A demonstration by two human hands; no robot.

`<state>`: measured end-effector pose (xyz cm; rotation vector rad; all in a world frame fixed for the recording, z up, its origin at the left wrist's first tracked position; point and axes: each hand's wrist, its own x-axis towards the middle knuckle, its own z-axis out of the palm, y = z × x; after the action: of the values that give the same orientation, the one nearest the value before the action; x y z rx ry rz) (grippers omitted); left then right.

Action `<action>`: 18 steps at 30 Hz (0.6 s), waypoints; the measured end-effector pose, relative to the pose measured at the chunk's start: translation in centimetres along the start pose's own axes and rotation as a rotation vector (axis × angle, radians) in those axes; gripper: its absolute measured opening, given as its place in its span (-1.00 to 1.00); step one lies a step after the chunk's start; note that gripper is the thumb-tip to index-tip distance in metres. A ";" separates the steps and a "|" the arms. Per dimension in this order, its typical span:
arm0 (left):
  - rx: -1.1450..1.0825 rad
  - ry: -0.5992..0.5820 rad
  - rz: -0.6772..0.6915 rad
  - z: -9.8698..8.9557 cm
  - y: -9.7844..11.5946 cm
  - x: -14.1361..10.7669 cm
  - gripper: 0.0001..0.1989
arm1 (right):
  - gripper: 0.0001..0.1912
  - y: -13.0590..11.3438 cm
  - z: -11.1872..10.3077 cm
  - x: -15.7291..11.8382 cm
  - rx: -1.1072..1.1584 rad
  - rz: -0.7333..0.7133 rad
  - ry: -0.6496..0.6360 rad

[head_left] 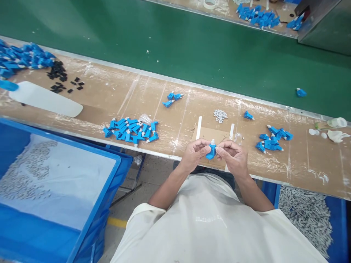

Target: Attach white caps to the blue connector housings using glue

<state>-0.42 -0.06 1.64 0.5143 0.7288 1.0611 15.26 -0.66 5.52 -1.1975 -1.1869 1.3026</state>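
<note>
A small blue plastic part with a white tip (211, 151) is held upright between my two hands, over the near edge of the bench. My left hand (195, 154) pinches it from the left with thumb and fingers. From the right, my right hand (232, 155) has its thumb and fingertips closed at the part's side; whether it also holds some tiny piece is hidden. Under the hands lies a cardboard sheet (215, 134) with white tape strips at its sides. Just beyond it is a small pile of grey-white pieces (220, 115).
Blue parts lie in a heap (131, 129) to the left and a group (274, 138) to the right. Small black pieces (57, 71) sit farther left. A green conveyor belt (170, 47) runs behind the bench. Blue bins (109, 182) with small grey pieces stand below.
</note>
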 end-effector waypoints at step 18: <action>0.075 -0.074 0.033 -0.2 -0.1 -0.2 -0.51 | -0.53 0.3 -0.9 0.9 0.245 0.354 -0.106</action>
<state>-0.61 -0.31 1.52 0.6289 0.6985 1.0426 16.11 0.31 5.17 -1.2031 -0.8797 1.7396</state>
